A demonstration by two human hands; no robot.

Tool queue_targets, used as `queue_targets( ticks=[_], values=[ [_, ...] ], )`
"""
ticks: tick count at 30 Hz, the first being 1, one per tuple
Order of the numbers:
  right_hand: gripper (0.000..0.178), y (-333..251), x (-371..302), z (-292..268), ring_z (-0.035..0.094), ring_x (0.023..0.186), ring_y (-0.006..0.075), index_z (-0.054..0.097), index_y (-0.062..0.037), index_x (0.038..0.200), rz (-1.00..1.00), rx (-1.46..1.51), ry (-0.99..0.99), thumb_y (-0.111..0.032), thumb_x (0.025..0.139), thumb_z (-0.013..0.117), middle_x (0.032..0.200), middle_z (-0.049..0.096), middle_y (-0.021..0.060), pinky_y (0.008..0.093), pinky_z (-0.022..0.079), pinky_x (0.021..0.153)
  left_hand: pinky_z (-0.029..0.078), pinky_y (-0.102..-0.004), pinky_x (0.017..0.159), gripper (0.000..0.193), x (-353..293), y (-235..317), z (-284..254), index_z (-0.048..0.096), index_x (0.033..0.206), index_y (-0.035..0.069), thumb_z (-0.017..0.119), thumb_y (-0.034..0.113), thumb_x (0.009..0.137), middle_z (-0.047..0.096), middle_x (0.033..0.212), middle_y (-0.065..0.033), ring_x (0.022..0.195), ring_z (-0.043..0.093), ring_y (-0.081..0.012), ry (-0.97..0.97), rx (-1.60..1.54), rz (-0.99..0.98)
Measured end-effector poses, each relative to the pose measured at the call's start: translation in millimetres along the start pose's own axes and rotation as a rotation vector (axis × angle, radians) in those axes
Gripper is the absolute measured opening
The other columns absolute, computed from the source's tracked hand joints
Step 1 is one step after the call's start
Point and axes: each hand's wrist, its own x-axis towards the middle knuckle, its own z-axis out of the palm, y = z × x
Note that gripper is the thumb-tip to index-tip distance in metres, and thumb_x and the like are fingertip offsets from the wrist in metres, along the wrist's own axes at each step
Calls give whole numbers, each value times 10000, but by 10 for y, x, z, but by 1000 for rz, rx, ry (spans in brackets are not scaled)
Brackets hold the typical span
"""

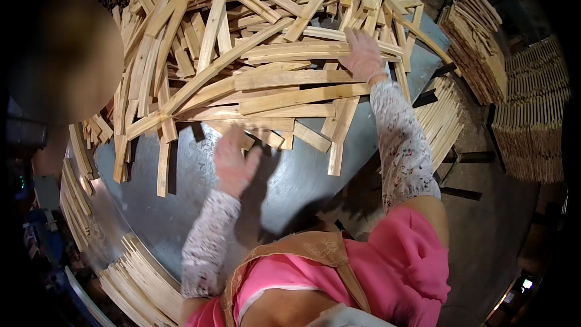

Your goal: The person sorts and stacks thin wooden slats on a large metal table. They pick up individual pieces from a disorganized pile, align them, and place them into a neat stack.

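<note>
left hand (235,163): thumb stood wide of fingers | wood slats (284,79): lay heaped, crossed on metal table (296,175) | right hand (365,57): lay over slats, couldn't tell hold | easing slats out lengthwise looked best, lest crossed ones snagged

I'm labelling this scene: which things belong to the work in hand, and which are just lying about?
In the work:
loose wood strips under the right hand
grey table

Seemingly lying about:
far-right wood stack
lower-left wood pile
</note>
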Motion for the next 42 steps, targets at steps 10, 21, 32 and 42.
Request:
queue_targets(
  ticks=[10, 21, 32, 42],
  values=[
    [1031, 225, 505, 87, 654, 1321, 402, 504, -130, 1619, 3, 188, -366, -792, 849, 687, 1457, 645, 233, 484, 528, 1108, 526, -467, 1135, 1205, 2055, -563, -658, 409, 1638, 58, 867, 720, 741, 607, 1516, -250, 1375, 630, -404, -622, 490, -546],
    [1041, -271, 16, -327, 669, 1243, 409, 410, -107, 1649, -209, 79, -534, -422, 785, 896, 1327, 665, 221, 490, 560, 1049, 615, -502, 924, 1040, 220, -415, -599, 313, 1637, 175, 906, 350, 801, 698, 1262, -148, 1096, 746, -389, -467, 620, -651],
    [943, -1011, -377, -425, 698, 1159, 507, 384, -99, 1663, -116, 403, -522, -205, 808, 766, 1240, 709, 339, 542, 566, 1014, 614, -475, 862, 691, -2378, -575, -1604, 545, 1487, 94, 795, 378, 908, 746, 1159, -156, 1031, 767, -324, -35, 151, -1222],
    [1004, -2577, -2312, -1398, 709, 1089, 273, 223, -52, 1735, -45, 910, -598, -32, 863, 721, 1465, 625, 232, 362, 613, 917, 620, -348, 643, 424, -4610, -1058, -1621, 655, 1214, 26, 778, 353, 973, 744, 972, -121, 751, 716, -207, 722, -1320, -1348]
  ],
)
